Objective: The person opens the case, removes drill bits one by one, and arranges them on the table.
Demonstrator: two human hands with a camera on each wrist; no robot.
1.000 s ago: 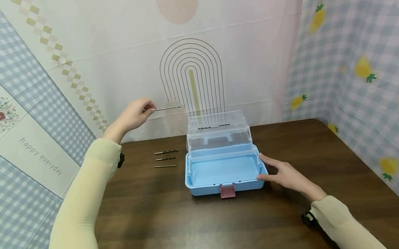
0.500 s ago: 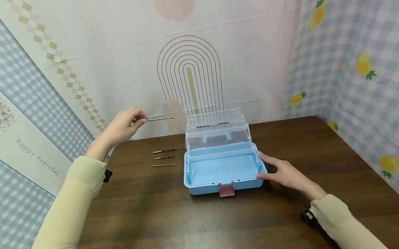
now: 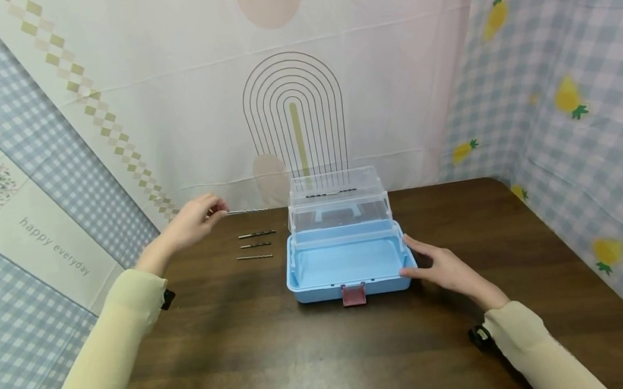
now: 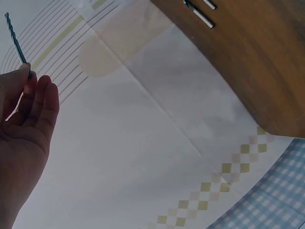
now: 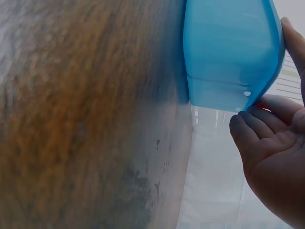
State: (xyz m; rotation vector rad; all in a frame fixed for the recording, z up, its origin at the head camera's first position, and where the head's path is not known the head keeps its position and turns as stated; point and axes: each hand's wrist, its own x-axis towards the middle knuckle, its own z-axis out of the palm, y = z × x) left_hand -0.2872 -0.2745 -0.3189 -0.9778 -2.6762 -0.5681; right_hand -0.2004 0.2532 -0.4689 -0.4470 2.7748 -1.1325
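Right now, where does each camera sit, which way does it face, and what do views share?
Head: worn on the head, facing forward and down at the blue box and table; both arms, left hand and right hand show.
Left wrist: worn there, facing the pinched drill bit and cloth backdrop; the left hand shows.
Right wrist: worn there, facing the box's side; the right hand shows.
Shared: head and left wrist, the drill bit; head and right wrist, the box.
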